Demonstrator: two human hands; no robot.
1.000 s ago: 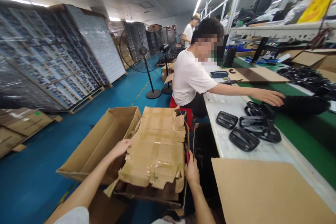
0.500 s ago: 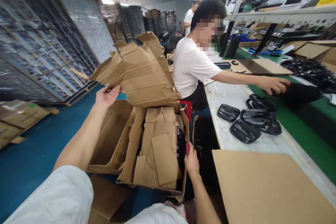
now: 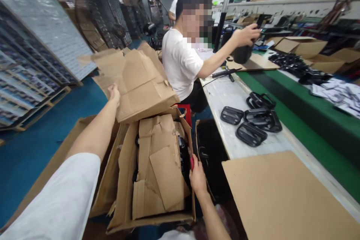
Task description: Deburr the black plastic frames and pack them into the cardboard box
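My left hand (image 3: 114,94) holds up a torn brown cardboard flap (image 3: 135,86) above an open carton (image 3: 120,221). Folded cardboard packing (image 3: 157,168) fills most of the carton, and black parts (image 3: 182,157) show in a gap beside it. My right hand (image 3: 197,178) rests at the carton's right wall, gripping a small red-handled tool (image 3: 191,162), mostly hidden by my fingers. Beyond the carton, a co-worker in a white T-shirt (image 3: 180,60) raises a black object (image 3: 241,54) in one hand.
A white-topped workbench (image 3: 225,101) carries several black moulded parts (image 3: 251,122) and a cardboard sheet (image 3: 284,195). A green belt (image 3: 306,105) runs alongside it. A black bin (image 3: 209,150) stands right of the carton. Standing fans (image 3: 101,15) and wrapped pallets (image 3: 28,82) line the left.
My left hand has raised the torn cardboard off the carton's top, uncovering the packing inside. The view has swung left. The co-worker's hand has lifted the black object from the far bench area.
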